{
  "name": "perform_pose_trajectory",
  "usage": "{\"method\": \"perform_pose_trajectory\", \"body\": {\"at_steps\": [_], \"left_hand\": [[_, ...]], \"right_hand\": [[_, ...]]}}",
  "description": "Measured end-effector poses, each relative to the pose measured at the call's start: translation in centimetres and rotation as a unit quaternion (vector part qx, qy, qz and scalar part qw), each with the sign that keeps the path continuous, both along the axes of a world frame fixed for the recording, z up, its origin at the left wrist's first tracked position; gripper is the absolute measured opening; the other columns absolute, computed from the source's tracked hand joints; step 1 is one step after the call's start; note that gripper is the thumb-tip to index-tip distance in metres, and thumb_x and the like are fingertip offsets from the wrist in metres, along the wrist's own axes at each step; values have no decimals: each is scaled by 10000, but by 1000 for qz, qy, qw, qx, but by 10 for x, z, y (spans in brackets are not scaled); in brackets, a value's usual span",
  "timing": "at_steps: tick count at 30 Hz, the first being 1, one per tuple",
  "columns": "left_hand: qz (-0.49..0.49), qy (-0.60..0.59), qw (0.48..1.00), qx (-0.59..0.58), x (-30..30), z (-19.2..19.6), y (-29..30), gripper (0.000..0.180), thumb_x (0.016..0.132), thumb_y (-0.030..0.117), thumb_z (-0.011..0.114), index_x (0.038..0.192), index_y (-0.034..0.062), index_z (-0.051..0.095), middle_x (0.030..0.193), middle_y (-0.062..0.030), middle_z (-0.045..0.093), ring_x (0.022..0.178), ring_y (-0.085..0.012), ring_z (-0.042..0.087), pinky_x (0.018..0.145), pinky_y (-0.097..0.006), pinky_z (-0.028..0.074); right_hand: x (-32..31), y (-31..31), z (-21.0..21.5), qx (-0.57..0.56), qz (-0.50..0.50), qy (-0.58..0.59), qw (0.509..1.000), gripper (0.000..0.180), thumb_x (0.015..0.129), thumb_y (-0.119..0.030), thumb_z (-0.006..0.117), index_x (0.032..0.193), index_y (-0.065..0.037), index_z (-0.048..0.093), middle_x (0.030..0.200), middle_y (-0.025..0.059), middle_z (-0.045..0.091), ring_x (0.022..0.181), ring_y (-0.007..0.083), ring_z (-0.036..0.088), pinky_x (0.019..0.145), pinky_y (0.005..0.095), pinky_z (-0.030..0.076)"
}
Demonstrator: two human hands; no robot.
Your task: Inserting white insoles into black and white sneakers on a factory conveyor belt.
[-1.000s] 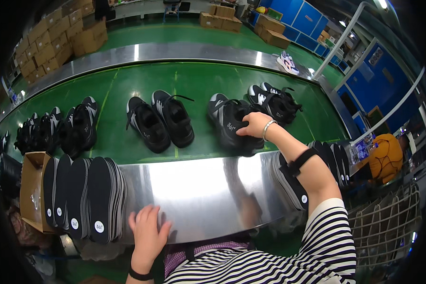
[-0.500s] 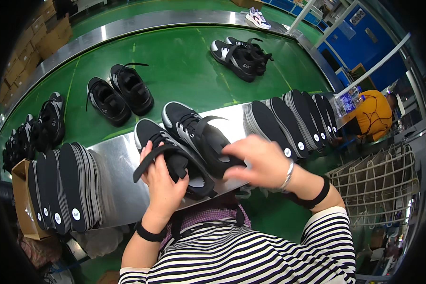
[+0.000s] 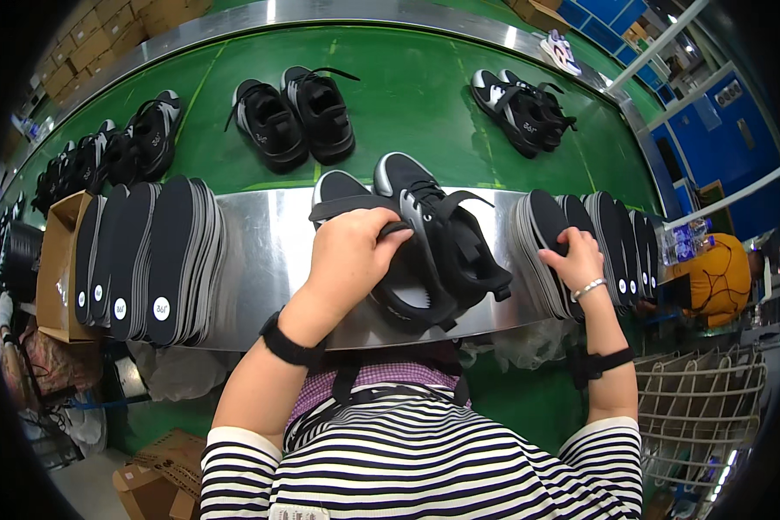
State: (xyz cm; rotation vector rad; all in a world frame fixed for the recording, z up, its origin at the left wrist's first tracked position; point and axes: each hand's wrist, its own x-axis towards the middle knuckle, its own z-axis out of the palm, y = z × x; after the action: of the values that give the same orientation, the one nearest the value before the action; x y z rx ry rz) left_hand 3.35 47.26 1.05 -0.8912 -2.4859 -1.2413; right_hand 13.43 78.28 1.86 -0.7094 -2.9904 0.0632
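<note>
Right now I have the left hand (image 3: 351, 251) mid-frame, pinching a flap at the opening of the left black shoe (image 3: 410, 290), which sits beside its mate (image 3: 459, 247) on the metal tabletop (image 3: 264, 260). At centre right, the right hand (image 3: 559, 245) has thumb and forefinger spread over an insole stack (image 3: 546, 215); contact I can't tell.

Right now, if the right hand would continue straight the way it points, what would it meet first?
The right hand would likely meet the stack of black insoles directly before it; depth is unclear, so it may already touch them.
</note>
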Motion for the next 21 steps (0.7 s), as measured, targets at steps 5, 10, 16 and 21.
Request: {"method": "perform_pose_trajectory", "body": {"at_steps": [5, 10, 16, 21], "left_hand": [[-26, -239, 968, 76, -12, -2, 7, 210, 723, 182, 620, 780, -20, 631, 667, -151, 612, 605, -246, 608, 557, -301, 458], [-49, -380, 907, 173, -16, -5, 3, 241, 772, 189, 569, 807, -45, 611, 652, -38, 598, 571, -89, 511, 549, -243, 419], [-64, -380, 900, 204, -12, -7, 5, 235, 790, 184, 543, 796, -45, 592, 618, -28, 566, 547, -92, 466, 522, -258, 395], [9, -283, 949, 136, -8, -5, 11, 231, 788, 186, 541, 818, -40, 579, 618, -158, 567, 544, -204, 539, 540, -302, 418]], "right_hand": [[4, -44, 69, -248, 254, 164, 920, 139, 669, -98, 644, 704, 8, 561, 817, 109, 489, 756, 190, 496, 647, 279, 394], [7, -110, 86, -21, 484, -41, 874, 134, 631, -144, 621, 594, -46, 538, 836, 71, 530, 565, 222, 550, 504, 324, 459], [-51, -174, 36, -9, 410, -170, 896, 180, 733, -202, 528, 697, -46, 610, 760, 137, 548, 651, 290, 576, 602, 378, 475], [-39, -171, 46, -35, 388, -161, 907, 281, 759, -301, 559, 787, -23, 592, 846, 148, 552, 722, 292, 578, 641, 369, 477]]}}
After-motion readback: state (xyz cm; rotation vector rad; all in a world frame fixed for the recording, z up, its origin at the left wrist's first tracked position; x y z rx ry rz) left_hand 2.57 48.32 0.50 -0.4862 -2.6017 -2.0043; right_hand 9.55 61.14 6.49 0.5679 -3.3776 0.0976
